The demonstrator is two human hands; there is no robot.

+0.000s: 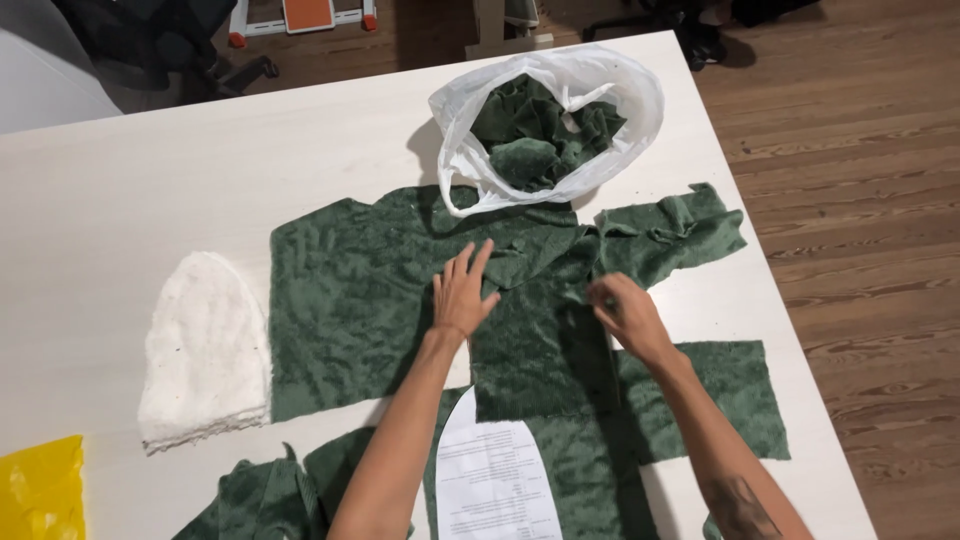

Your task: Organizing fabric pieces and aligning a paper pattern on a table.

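Green fabric [530, 330] lies mid-frame on the worktop [120, 200]; left hand [462, 292] presses flat, fingers spread, right hand [625, 315] pinches its edge.

1. Left hand [462, 292] flat, fingers spread, on green fabric [350, 310], frame centre.
2. Right hand [625, 312] pinching fabric edge, right of centre.
3. White bag [640, 105] with green scraps, top centre.
4. White cloth [205, 350] left; paper pattern [495, 475] bottom centre; yellow bag [40, 490] bottom left.
5. White table [150, 190]; wood floor [860, 200] right.
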